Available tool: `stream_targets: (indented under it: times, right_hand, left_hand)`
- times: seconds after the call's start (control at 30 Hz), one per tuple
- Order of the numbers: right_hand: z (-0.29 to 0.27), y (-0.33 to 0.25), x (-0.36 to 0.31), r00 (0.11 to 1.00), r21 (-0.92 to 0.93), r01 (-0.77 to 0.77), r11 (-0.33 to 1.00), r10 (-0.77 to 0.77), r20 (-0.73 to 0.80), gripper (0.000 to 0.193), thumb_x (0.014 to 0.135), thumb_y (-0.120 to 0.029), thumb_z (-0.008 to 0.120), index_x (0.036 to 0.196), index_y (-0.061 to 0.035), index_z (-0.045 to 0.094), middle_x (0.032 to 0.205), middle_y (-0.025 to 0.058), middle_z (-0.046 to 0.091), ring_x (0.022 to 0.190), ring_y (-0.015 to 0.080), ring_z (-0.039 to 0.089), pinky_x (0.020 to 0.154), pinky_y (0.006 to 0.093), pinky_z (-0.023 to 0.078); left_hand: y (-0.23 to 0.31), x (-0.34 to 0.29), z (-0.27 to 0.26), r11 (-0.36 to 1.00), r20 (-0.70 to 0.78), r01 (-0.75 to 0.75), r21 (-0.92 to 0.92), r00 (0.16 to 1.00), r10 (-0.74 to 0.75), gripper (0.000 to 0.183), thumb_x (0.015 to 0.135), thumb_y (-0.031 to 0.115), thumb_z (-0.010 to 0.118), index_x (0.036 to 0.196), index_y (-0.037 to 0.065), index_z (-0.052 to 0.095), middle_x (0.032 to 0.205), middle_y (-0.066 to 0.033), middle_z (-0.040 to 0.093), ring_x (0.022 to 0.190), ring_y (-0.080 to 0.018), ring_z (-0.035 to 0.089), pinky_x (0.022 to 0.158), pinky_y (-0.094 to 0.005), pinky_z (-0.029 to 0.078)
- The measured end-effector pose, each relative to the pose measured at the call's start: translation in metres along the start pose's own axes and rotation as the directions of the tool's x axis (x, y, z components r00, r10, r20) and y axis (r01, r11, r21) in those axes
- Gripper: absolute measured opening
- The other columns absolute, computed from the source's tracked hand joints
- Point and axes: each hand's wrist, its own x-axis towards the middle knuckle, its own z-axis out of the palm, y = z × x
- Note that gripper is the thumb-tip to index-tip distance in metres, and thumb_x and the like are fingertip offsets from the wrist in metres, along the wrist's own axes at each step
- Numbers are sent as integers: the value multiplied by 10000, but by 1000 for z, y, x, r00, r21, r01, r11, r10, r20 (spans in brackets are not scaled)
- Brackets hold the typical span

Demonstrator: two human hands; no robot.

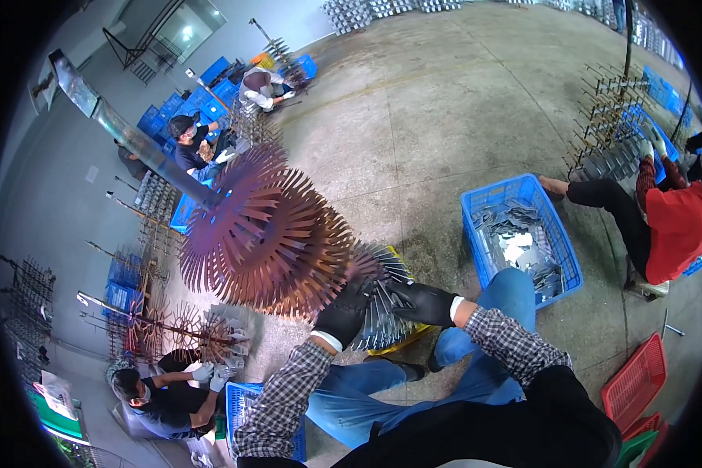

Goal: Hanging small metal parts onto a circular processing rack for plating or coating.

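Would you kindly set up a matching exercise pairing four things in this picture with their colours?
Things:
1. gloves
2. crate of metal pieces
3. basket
4. sleeves

Colours:
A. red
B. black
C. checked grey and white
D. blue

Pairs: 1-B, 2-D, 3-A, 4-C

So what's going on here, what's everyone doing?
A person in black gloves works at a pole rack of radiating prongs. The left hand and right hand hold thin metal plates at its lower end. A blue crate of similar plates sits nearby. Other seated people handle similar racks.
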Motion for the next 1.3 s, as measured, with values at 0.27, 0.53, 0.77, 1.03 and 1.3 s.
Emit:
stream_targets:
  times: [0.27, 0.53, 0.77, 1.03, 1.3]
  right_hand:
    - [-57, -2, -70, 971, 95, -60, 994, 80, -223, 496, 1028, -110, 633, 1511, -64, 530, 1382, 174, 660, 1132, 245, 691, 970, 363, 562]
    - [-180, 132, -201, 158, 502, -252, 827, 547, -822, 426, 1091, -303, 526, 1382, -15, 645, 1200, 98, 745, 956, 209, 689, 856, 328, 553]
    - [-141, 322, -336, 406, -93, -796, 598, 413, -815, 410, 998, -274, 568, 1338, -78, 687, 1240, 144, 743, 1075, 359, 709, 967, 421, 540]
    - [-110, 375, -305, 466, -297, -877, 379, 515, -719, 340, 912, -243, 593, 1179, -130, 769, 1173, 115, 766, 1051, 371, 707, 913, 451, 560]
    - [-194, 361, -280, 686, -575, -711, 405, 580, -440, 229, 915, -196, 625, 1061, -100, 774, 961, 95, 764, 820, 335, 696, 757, 443, 559]
  left_hand:
    - [-3, -9, 20, 997, -211, -34, 69, 976, 48, 462, 931, 143, 558, 1386, 120, 635, 1261, -131, 674, 996, -330, 638, 858, -431, 520]
    - [9, -1, -9, 996, -17, 74, 59, 997, -73, 512, 909, 76, 528, 1409, 54, 636, 1151, -135, 719, 918, -318, 639, 857, -410, 485]
    - [4, 11, 6, 999, -106, -47, 27, 993, 50, 617, 850, 15, 521, 1461, 40, 595, 1289, -173, 671, 1040, -332, 636, 945, -409, 499]
    - [5, 0, 4, 982, 24, 164, -91, 986, -163, 663, 812, -51, 513, 1466, 32, 586, 1306, -175, 659, 1064, -314, 638, 913, -385, 520]
    - [3, 3, 6, 989, -37, 122, -87, 991, -126, 667, 811, -65, 511, 1467, 33, 585, 1292, -176, 669, 1063, -308, 640, 924, -376, 520]
